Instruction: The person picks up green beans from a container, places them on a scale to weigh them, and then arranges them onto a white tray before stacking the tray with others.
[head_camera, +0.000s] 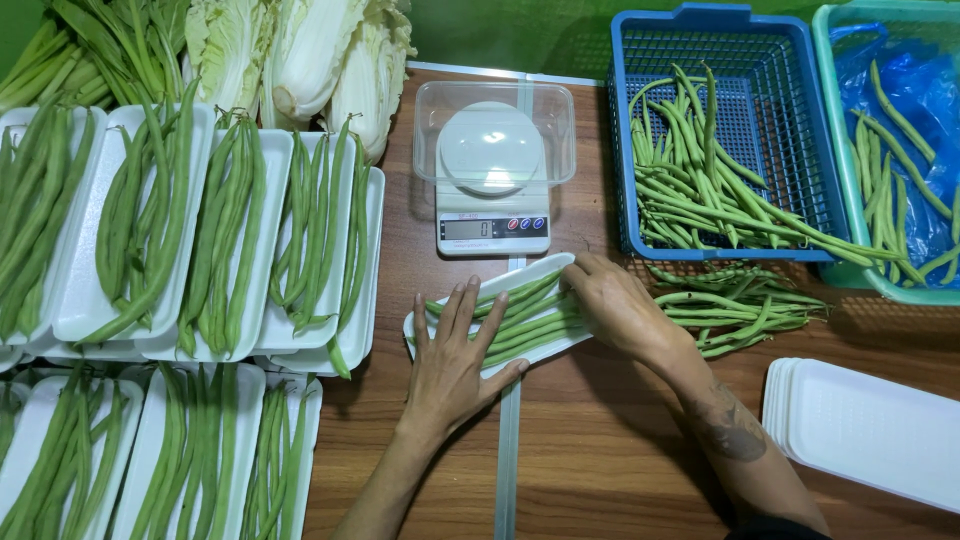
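Note:
A white foam tray (540, 270) lies slanted on the wooden table just in front of a small kitchen scale (492, 180). Green beans (530, 322) lie lengthwise in it. My left hand (452, 362) rests flat on the tray's near left end, fingers spread over the beans. My right hand (615, 303) presses on the tray's right end, fingers curled over the beans there. Both hands touch the tray and beans; neither lifts anything.
Filled bean trays (235, 235) cover the left side, with cabbages (310, 60) behind. A blue basket (775, 120) holds loose beans, more lie beside it (745, 308). A teal basket (900, 150) sits far right. Empty foam trays (870, 430) are stacked at lower right.

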